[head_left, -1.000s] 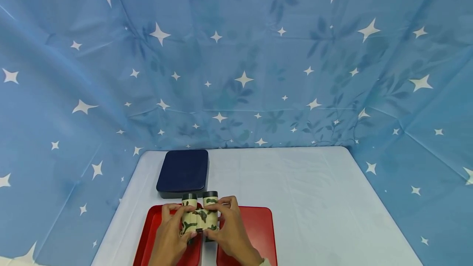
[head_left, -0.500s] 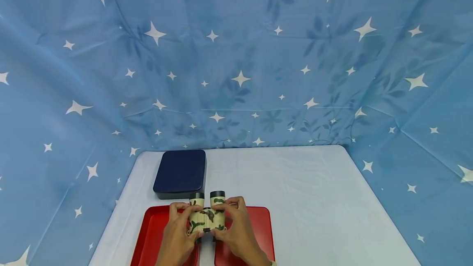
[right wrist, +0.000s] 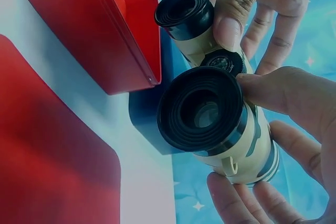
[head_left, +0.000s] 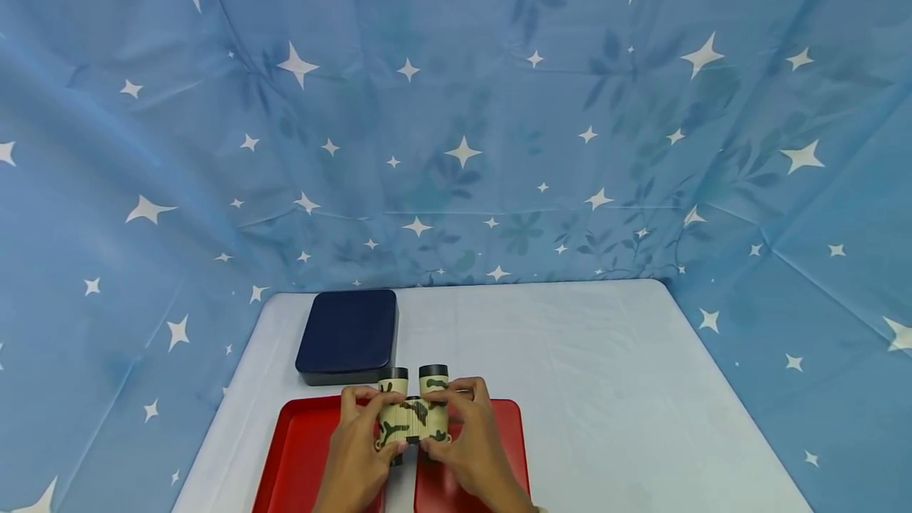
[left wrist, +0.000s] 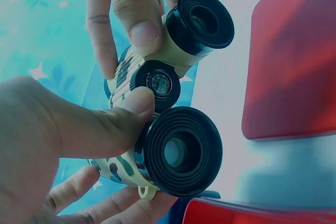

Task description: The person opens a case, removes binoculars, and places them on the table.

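Both hands hold a pair of camouflage-patterned binoculars (head_left: 413, 420), its two barrels pointing away from the person. My left hand (head_left: 356, 450) grips the left barrel, thumb near the middle and fingers around the outer side. On the other barrel, my right hand (head_left: 476, 446) does the same. The wrist views show the black rubber eyepieces (left wrist: 184, 150) facing back toward the person. Between them sits a ridged wheel with a small compass dial (left wrist: 159, 82), close to both thumbs. A small strap loop (right wrist: 229, 166) sticks out from the right barrel's side.
Below the hands lie an open red box (head_left: 302, 446) on the left and a flat red lid (head_left: 507, 438) on the right. A dark blue lidded box (head_left: 349, 331) stands behind them on the white table (head_left: 606, 386). Blue star-patterned cloth (head_left: 456, 101) surrounds the table.
Both hands have carried the binoculars a little to the right, from over the open red box to over the gap and the red lid. The grip looks the same.
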Available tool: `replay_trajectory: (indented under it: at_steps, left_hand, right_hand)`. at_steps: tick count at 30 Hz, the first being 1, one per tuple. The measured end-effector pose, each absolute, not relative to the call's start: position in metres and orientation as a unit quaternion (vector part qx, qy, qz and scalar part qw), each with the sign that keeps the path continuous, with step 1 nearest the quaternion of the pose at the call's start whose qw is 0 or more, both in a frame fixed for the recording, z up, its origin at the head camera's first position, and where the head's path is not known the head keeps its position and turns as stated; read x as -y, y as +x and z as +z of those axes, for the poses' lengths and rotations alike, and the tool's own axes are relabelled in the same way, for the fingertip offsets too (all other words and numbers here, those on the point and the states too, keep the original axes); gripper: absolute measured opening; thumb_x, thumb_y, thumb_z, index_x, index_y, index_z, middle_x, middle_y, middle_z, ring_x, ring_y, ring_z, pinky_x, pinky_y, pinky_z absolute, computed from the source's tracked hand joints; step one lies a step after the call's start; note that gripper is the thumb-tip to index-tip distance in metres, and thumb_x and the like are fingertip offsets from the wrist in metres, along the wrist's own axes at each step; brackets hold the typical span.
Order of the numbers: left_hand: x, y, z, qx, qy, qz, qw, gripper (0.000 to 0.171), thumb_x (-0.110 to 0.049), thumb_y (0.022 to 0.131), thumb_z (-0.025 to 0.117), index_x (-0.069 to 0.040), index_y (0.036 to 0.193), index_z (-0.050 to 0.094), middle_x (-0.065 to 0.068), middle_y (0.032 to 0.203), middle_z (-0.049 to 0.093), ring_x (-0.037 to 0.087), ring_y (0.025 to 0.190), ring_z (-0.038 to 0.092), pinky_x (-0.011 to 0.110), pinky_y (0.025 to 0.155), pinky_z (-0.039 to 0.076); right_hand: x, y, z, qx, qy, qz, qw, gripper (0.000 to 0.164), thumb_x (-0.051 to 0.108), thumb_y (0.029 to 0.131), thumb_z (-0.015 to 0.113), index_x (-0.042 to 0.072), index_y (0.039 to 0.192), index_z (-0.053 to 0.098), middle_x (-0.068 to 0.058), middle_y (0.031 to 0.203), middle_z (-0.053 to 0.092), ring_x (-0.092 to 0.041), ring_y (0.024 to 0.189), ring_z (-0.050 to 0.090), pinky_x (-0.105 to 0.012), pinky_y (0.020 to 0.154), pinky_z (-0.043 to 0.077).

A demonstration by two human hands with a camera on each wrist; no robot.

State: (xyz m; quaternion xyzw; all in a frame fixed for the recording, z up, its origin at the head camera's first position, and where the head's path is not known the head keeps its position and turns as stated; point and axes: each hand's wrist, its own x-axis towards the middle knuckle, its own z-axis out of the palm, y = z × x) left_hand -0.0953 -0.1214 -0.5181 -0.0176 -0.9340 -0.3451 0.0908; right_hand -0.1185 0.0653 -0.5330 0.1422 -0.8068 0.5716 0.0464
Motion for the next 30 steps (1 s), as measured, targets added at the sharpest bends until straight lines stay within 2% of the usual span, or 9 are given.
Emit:
replay_trajectory:
  at_steps: [2,9,12,22,30]
  left_hand:
    - [0.119,-0.096,-0.518,0.933,-0.021,-0.349,0.09,0.07,-0.009,0.061,0.094,-0.034,0.119,0.066,0.0,0.126,0.043,0.013,0.087,0.059,0.033,0.078,0.052]
    - [0.112,-0.097,-0.519,0.928,-0.044,-0.359,0.093,0.069,-0.008,0.062,0.093,-0.032,0.12,0.065,0.0,0.126,0.041,0.01,0.078,0.053,0.021,0.066,0.045]
    - [0.11,-0.097,-0.52,0.924,-0.055,-0.366,0.097,0.07,-0.007,0.061,0.093,-0.032,0.12,0.065,0.0,0.126,0.041,0.012,0.073,0.051,0.019,0.063,0.042]
    - [0.099,-0.097,-0.523,0.923,-0.06,-0.369,0.094,0.071,-0.009,0.061,0.094,-0.035,0.12,0.065,-0.001,0.124,0.042,0.01,0.069,0.05,0.021,0.063,0.039]
    - [0.088,-0.096,-0.525,0.915,-0.079,-0.386,0.091,0.071,-0.008,0.062,0.093,-0.034,0.122,0.064,-0.002,0.125,0.04,0.006,0.066,0.046,0.019,0.059,0.04]
  right_hand:
    - [-0.068,-0.118,-0.532,0.807,0.137,0.573,0.041,0.064,-0.001,0.063,0.088,0.021,0.12,0.071,-0.011,0.122,0.043,-0.016,0.084,0.071,-0.022,0.071,0.059]
    - [-0.076,-0.117,-0.529,0.816,0.111,0.565,0.04,0.063,-0.001,0.062,0.09,0.023,0.117,0.072,-0.008,0.124,0.044,-0.022,0.107,0.061,-0.022,0.077,0.058]
    - [-0.079,-0.116,-0.528,0.82,0.101,0.563,0.037,0.063,0.001,0.061,0.09,0.025,0.117,0.072,-0.006,0.124,0.044,-0.021,0.11,0.059,-0.022,0.078,0.058]
    - [-0.091,-0.111,-0.53,0.822,0.101,0.559,0.037,0.062,0.001,0.063,0.091,0.025,0.116,0.072,-0.012,0.125,0.044,-0.027,0.107,0.059,-0.023,0.077,0.059]
    - [-0.104,-0.107,-0.533,0.829,0.089,0.551,0.047,0.062,0.003,0.063,0.091,0.026,0.117,0.071,-0.01,0.125,0.044,-0.024,0.097,0.067,-0.023,0.076,0.059]
